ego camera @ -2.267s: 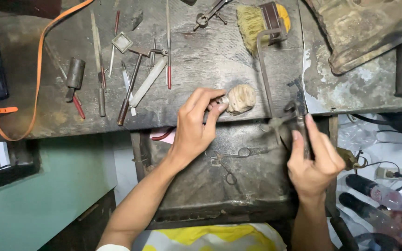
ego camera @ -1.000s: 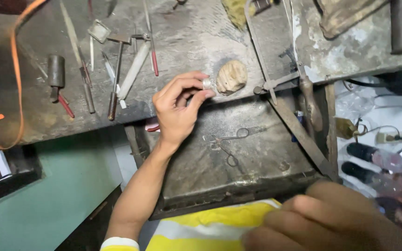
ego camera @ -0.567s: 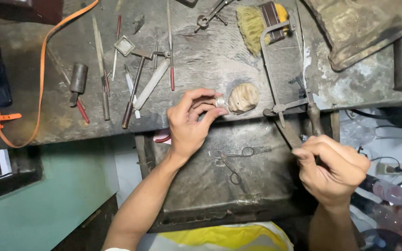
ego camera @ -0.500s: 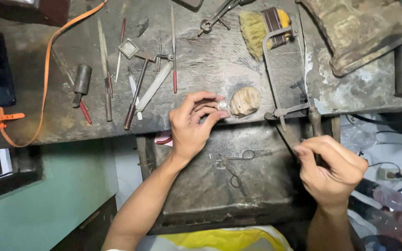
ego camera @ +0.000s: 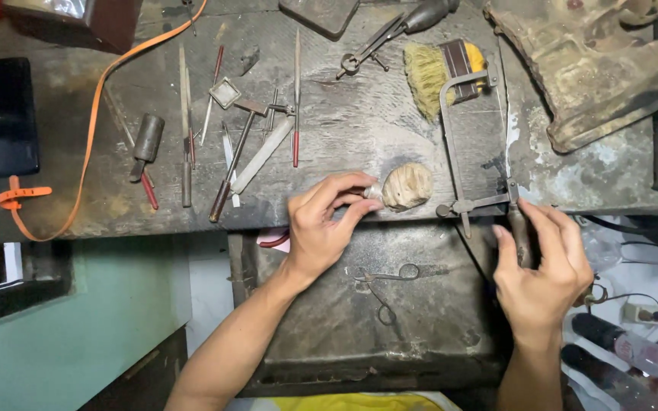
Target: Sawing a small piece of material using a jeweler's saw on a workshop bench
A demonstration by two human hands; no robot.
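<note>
Left hand (ego camera: 325, 228) hasn't budged across the last couple of seconds: fingertips pinch a small silvery piece (ego camera: 375, 192) against the worn peg (ego camera: 407, 186) at the bench (ego camera: 344, 122) edge. Same grip, same spot.

Right hand (ego camera: 542, 266) is what changed. Half a second ago it was balled up low, off to the right of the tray (ego camera: 420, 335). Now it's up at the saw (ego camera: 474, 137), fingers curling round the handle (ego camera: 519, 228) that hangs below the bench edge. Partly closed on it; can't tell if the grip is firm yet. Frame still lies flat on the bench, blade not near the piece.

My read: piece is set for cutting and the saw is only now being picked up, no cut started.

Files (ego camera: 184, 129), hammer (ego camera: 234, 144), brush (ego camera: 439, 72) lie untouched further back. Shears (ego camera: 386, 285) sit in the tray.
</note>
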